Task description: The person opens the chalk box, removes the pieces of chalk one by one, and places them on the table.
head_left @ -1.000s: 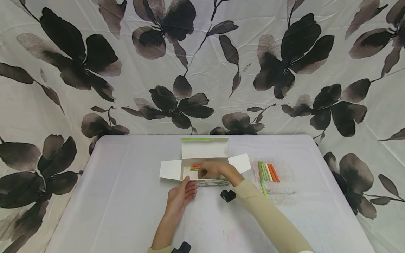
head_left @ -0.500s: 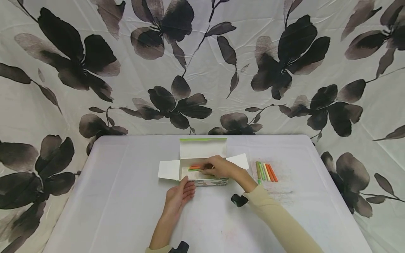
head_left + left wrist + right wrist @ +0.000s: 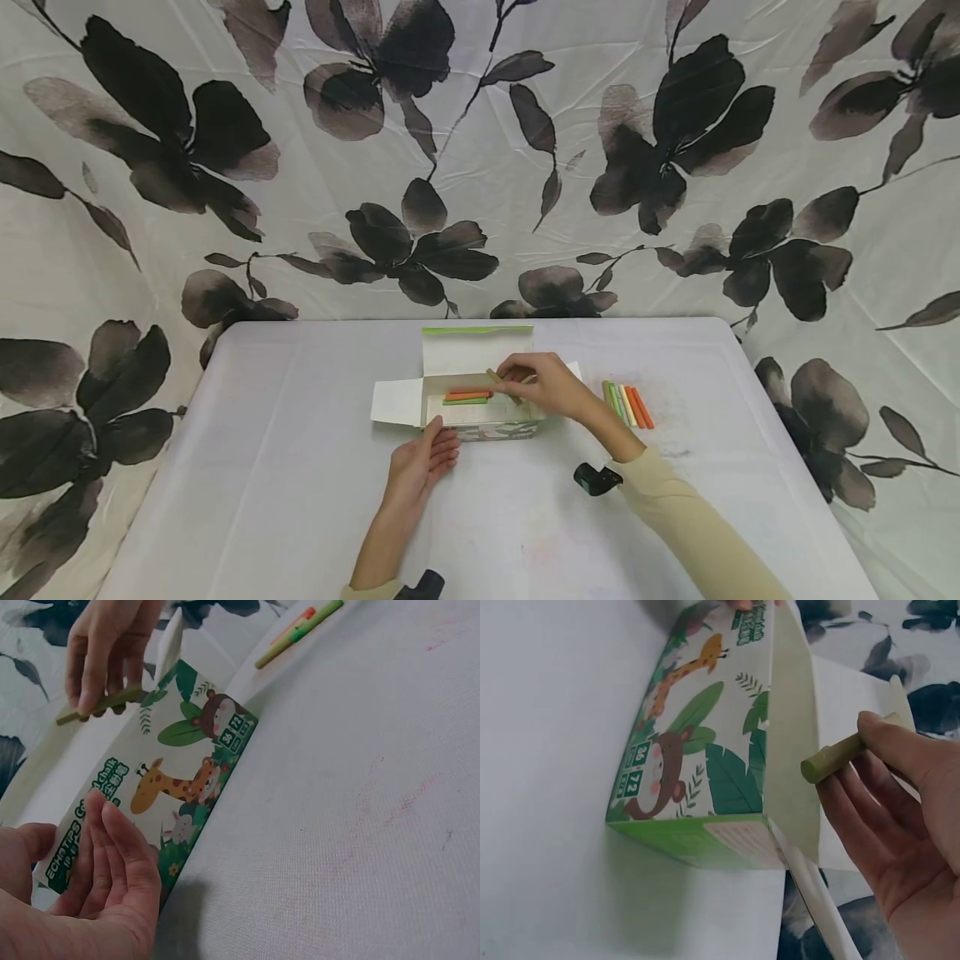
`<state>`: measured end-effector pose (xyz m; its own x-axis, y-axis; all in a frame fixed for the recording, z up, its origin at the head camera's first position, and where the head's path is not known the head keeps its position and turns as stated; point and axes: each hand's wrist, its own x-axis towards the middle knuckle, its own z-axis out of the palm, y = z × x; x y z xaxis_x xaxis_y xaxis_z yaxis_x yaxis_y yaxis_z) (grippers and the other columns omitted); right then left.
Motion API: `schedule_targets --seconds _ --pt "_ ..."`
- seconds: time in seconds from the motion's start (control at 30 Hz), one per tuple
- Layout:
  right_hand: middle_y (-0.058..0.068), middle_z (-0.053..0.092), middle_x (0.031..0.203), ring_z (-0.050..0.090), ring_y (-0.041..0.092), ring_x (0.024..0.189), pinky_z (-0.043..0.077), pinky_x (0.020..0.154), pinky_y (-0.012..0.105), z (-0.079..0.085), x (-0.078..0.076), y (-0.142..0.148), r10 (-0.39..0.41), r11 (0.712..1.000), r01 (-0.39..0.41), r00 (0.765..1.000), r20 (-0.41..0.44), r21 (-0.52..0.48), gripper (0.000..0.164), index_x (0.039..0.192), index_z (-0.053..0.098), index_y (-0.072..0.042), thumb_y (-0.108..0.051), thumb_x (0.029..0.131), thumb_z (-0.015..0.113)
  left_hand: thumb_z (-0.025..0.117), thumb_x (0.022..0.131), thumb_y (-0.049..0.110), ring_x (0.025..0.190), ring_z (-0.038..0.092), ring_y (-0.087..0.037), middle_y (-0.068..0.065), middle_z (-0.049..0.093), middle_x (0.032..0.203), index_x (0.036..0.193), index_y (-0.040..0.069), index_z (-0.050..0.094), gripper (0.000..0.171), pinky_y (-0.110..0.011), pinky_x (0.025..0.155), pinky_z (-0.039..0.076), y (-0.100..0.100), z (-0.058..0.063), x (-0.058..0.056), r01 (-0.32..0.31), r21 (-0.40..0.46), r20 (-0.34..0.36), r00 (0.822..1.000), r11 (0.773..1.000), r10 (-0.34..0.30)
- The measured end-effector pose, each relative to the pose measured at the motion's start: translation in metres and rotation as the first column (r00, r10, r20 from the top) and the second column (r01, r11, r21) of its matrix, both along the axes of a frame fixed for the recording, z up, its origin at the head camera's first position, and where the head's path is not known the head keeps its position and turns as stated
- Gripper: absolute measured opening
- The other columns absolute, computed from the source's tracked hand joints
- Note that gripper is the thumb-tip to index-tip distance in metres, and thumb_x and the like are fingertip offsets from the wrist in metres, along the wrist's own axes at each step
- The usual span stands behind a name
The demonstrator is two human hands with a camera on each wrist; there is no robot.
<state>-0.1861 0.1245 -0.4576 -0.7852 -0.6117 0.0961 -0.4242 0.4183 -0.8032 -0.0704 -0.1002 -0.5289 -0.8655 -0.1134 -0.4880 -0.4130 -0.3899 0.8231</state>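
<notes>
A cardboard chalk box (image 3: 498, 432) printed with cartoon animals stands with its lid and side flaps spread wide. Inside it, an orange chalk stick (image 3: 467, 395) and a green chalk stick (image 3: 463, 402) lie side by side toward the left. My left hand (image 3: 412, 475) holds the front left of the box, thumb at the rim and fingers along the printed front (image 3: 187, 787). Above the right part of the box, my right hand (image 3: 543, 383) pinches an olive-green chalk stick (image 3: 832, 757) between thumb and fingers. The stick is tilted, its near end pointing over the opening.
To the right of the box, a row of several chalk sticks (image 3: 628, 406) in green, pale yellow and orange lies on the white table cloth (image 3: 300, 467). Faint chalk smudges mark the cloth. A floral curtain (image 3: 480, 167) hangs behind the table.
My right hand has come up out of the box and shifted right, bringing the olive-green chalk stick into sight. The orange and green sticks inside are now uncovered. My left hand stays at the box.
</notes>
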Motion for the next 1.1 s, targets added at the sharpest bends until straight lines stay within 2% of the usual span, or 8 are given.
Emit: schedule_targets --seconds 0.23,0.47,0.63,0.87,1.1 --pt "0.003 0.074 0.094 0.070 0.016 0.087 0.059 0.080 0.033 0.004 0.007 0.021 -0.060 0.996 0.061 0.998 0.030 -0.057 0.019 0.109 0.074 -0.005 -0.016 0.093 0.078 0.065 0.103 0.038 0.083 0.069 -0.011 -0.007 0.073 0.095 0.118 -0.010 0.063 0.051 -0.021 0.075 0.059 -0.001 0.000 0.000 0.004 0.006 -0.004 1.000 1.000 -0.004" --pt "0.004 0.074 0.097 0.071 0.018 0.089 0.058 0.078 0.030 0.010 0.018 0.042 -0.130 0.986 0.139 0.987 0.098 -0.091 0.023 0.111 0.074 -0.006 -0.018 0.093 0.079 0.067 0.100 0.042 0.084 0.069 -0.011 -0.007 0.073 0.097 0.120 -0.009 0.063 0.055 -0.021 0.076 0.058 -0.001 -0.001 0.000 0.017 -0.007 -0.002 1.000 1.000 -0.017" --pt "0.007 0.074 0.099 0.072 0.021 0.090 0.060 0.076 0.037 0.012 0.024 0.058 -0.151 0.979 0.169 0.976 0.156 -0.113 0.024 0.113 0.073 -0.005 -0.018 0.094 0.078 0.066 0.101 0.042 0.085 0.069 -0.011 -0.007 0.072 0.097 0.121 -0.009 0.062 0.056 -0.021 0.076 0.058 -0.001 -0.001 0.001 0.022 -0.011 -0.002 1.000 1.000 -0.022" --pt "0.006 0.075 0.101 0.073 0.020 0.093 0.058 0.083 0.032 0.015 0.034 0.082 -0.186 0.970 0.212 0.962 0.198 -0.118 0.026 0.116 0.071 -0.006 -0.021 0.096 0.076 0.066 0.101 0.043 0.086 0.070 -0.012 -0.007 0.072 0.097 0.121 -0.009 0.062 0.056 -0.021 0.076 0.059 -0.001 -0.001 0.000 0.017 -0.008 0.004 1.000 1.000 -0.017" --pt "0.009 0.074 0.103 0.073 0.019 0.092 0.061 0.079 0.034 0.013 0.042 0.103 -0.272 0.951 0.296 0.940 0.208 -0.093 0.030 0.118 0.070 -0.003 -0.023 0.096 0.076 0.067 0.100 0.043 0.087 0.070 -0.012 -0.008 0.072 0.098 0.121 -0.009 0.062 0.056 -0.021 0.077 0.059 -0.001 -0.001 0.000 0.009 0.000 0.005 1.000 1.000 -0.009"
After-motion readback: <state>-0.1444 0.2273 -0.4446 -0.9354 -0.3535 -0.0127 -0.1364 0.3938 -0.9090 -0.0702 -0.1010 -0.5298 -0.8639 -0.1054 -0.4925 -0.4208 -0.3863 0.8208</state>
